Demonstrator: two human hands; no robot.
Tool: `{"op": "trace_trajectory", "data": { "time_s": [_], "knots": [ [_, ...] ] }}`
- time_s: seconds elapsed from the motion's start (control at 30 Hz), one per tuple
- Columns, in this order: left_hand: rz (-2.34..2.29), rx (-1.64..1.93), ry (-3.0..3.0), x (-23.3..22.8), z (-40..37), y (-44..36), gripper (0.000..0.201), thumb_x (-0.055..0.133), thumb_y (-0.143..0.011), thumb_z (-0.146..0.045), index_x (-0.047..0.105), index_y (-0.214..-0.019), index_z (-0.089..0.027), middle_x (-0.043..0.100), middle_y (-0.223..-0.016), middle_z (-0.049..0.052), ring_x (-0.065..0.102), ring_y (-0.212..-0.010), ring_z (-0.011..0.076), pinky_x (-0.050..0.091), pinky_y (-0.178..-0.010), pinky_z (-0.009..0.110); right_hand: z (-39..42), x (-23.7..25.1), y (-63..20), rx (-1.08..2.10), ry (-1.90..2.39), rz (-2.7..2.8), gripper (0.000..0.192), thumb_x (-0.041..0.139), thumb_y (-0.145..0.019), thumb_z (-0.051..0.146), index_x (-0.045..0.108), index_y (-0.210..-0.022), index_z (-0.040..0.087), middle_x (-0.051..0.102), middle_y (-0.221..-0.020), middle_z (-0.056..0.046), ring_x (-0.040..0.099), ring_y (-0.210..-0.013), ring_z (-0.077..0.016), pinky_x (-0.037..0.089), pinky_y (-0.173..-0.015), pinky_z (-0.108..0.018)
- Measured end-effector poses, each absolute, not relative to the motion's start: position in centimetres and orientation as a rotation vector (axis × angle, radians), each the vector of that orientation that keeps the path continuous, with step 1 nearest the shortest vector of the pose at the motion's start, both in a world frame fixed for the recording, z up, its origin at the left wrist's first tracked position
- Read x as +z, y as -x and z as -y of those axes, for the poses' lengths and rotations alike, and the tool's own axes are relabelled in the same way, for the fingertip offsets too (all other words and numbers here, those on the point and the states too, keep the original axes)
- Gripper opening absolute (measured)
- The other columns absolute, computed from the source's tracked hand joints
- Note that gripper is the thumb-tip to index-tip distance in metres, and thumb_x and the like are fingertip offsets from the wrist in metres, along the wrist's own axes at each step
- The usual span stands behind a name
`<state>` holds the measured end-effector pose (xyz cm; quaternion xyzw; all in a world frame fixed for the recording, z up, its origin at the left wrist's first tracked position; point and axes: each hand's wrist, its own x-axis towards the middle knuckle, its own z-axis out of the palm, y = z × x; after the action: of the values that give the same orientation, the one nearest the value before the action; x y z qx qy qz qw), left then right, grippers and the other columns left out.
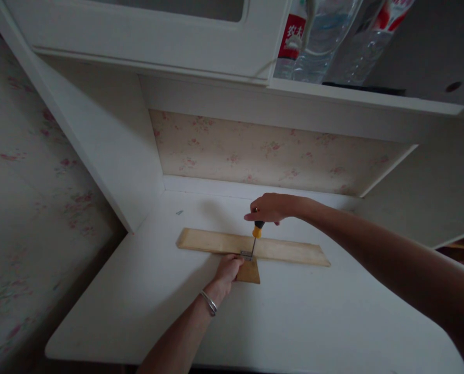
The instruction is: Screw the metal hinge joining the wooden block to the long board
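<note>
A long flat wooden board point(294, 250) lies across the white desk. Against its near edge sits a short wooden piece point(249, 272), with a small metal hinge point(246, 254) where the two meet. My left hand point(229, 267) is closed on the short piece from the left, thumb close to the hinge. Above the board, my right hand point(273, 208) grips a screwdriver point(257, 230) with a yellow and black handle. The screwdriver stands almost upright, its tip down at the right end of the hinge. Any screw under the tip is too small to make out.
A small greenish scrap point(179, 212) lies on the white desk point(294, 322) behind the board. Overhead, a cabinet door point(158, 36) and a shelf holding plastic bottles point(325, 36) hang over the desk. A white side panel point(103, 135) borders the left.
</note>
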<state>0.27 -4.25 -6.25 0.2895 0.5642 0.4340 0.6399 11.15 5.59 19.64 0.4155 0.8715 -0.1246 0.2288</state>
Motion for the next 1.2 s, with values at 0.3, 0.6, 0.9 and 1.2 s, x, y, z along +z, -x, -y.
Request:
{"op": "trace_trajectory", "data": {
  "time_s": [0.3, 0.6, 0.9, 1.2],
  "knots": [
    [-1.283, 0.988, -0.664, -6.5, 4.1, -0.3, 0.01, 0.059, -0.073, -0.018, 0.066, -0.078, -0.013, 0.067, -0.078, 0.006, 0.059, -0.064, 0.0164, 0.038, -0.048, 0.022, -5.5, 19.7, -11.2, -0.349, -1.065, -2.463, 0.037, 0.051, -0.079, 0.049, 0.064, -0.097, 0.02, 0.068, -0.081, -0.007, 0.062, -0.067, -0.0189, 0.041, -0.06, -0.029],
    [-1.285, 0.985, -0.66, -6.2, 4.2, -0.4, 0.011, 0.058, -0.073, -0.017, 0.067, -0.078, -0.012, 0.067, -0.075, 0.006, 0.058, -0.061, 0.0153, 0.036, -0.045, 0.021, -5.9, 19.2, -11.5, -0.293, -1.026, -2.532, 0.043, 0.057, -0.075, 0.048, 0.061, -0.106, 0.019, 0.068, -0.095, -0.009, 0.064, -0.079, -0.021, 0.043, -0.066, -0.028],
    [-1.275, 0.991, -0.636, -6.4, 4.2, -0.3, 0.006, 0.062, -0.072, -0.019, 0.066, -0.075, -0.014, 0.066, -0.074, 0.004, 0.058, -0.062, 0.0151, 0.038, -0.048, 0.021, -5.9, 19.3, -11.5, -0.297, -0.91, -2.666, 0.041, 0.059, -0.072, 0.029, 0.059, -0.113, 0.022, 0.064, -0.111, -0.008, 0.06, -0.095, -0.0215, 0.042, -0.07, -0.026],
    [-1.287, 0.979, -0.663, -6.2, 4.2, -0.2, 0.007, 0.064, -0.073, -0.02, 0.065, -0.074, -0.013, 0.065, -0.072, 0.004, 0.056, -0.059, 0.0142, 0.035, -0.046, 0.021, -5.6, 20.4, -10.6, -0.271, -1.093, -2.42, 0.035, 0.049, -0.081, 0.041, 0.064, -0.1, 0.016, 0.068, -0.075, -0.008, 0.062, -0.066, -0.0195, 0.04, -0.058, -0.029]
  ]
}}
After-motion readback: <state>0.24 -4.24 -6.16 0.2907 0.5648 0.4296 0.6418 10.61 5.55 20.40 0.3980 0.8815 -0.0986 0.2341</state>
